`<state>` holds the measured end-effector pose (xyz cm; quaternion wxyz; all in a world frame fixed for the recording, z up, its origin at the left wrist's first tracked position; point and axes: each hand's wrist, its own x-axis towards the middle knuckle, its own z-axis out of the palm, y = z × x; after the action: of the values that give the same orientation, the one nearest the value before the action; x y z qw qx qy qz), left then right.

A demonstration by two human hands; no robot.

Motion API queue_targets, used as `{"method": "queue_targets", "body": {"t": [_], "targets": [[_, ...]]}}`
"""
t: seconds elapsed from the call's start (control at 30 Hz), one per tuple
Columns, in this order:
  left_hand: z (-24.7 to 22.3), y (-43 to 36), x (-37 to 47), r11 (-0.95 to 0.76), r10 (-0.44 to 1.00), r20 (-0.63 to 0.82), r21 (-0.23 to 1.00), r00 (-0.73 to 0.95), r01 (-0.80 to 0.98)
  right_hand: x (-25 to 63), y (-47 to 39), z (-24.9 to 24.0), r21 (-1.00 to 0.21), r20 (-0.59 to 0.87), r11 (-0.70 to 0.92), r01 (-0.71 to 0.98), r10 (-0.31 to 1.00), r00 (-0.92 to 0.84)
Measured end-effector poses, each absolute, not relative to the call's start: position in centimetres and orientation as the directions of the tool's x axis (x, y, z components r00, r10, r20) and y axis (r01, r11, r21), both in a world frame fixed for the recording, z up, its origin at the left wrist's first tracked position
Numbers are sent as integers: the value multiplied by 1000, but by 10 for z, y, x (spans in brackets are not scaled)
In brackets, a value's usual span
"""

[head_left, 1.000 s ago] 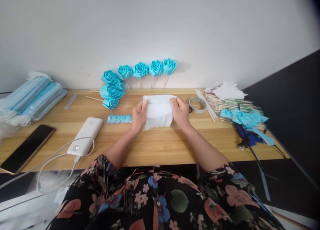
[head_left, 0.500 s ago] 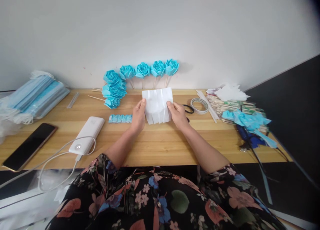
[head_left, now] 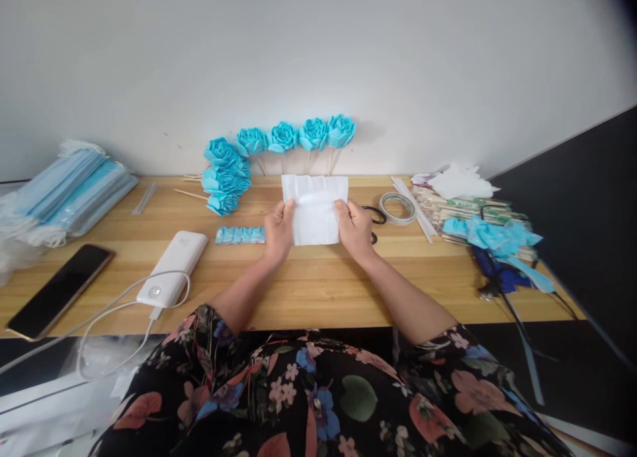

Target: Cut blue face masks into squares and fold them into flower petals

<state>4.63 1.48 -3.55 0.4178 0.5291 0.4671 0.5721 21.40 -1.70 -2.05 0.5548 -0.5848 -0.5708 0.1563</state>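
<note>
A white, creased sheet (head_left: 316,211), cloth-like or paper-like, is held up above the desk between my hands. My left hand (head_left: 279,228) grips its left edge, thumb in front and fingers behind. On the opposite edge, my right hand (head_left: 355,226) has the same closed hold. Just left of my left hand lies a row of small folded blue pieces (head_left: 239,235). Beside my right hand, the black handles of scissors (head_left: 376,214) show; the rest of them is hidden. Behind the sheet, blue flowers on sticks (head_left: 283,137) lean against the wall.
More blue flowers (head_left: 225,178) lie at the back left. Face masks (head_left: 74,188), a phone (head_left: 60,291) and a cabled power bank (head_left: 172,269) occupy the left. At right are a tape roll (head_left: 397,209), white strips (head_left: 414,207), stacked sticks (head_left: 448,208) and blue scraps (head_left: 497,235).
The sheet has been pulled wider and flatter between my hands, its folds less deep. My hands have moved slightly apart. Both keep their hold.
</note>
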Motion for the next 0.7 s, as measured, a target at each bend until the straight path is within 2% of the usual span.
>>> {"method": "queue_targets", "body": {"t": [0.37, 0.47, 0.7], "targets": [[-27, 20, 43, -237, 970, 237, 971, -51, 23, 220, -14, -14, -778, 507, 310, 547, 823, 255], [-30, 18, 45, -231, 972, 230, 973, -54, -2, 221, -14, -15, -795, 485, 304, 525, 838, 249], [-33, 19, 46, -103, 995, 104, 989, 3, -104, 227, -8, -23, -877, 375, 259, 404, 895, 241]]}}
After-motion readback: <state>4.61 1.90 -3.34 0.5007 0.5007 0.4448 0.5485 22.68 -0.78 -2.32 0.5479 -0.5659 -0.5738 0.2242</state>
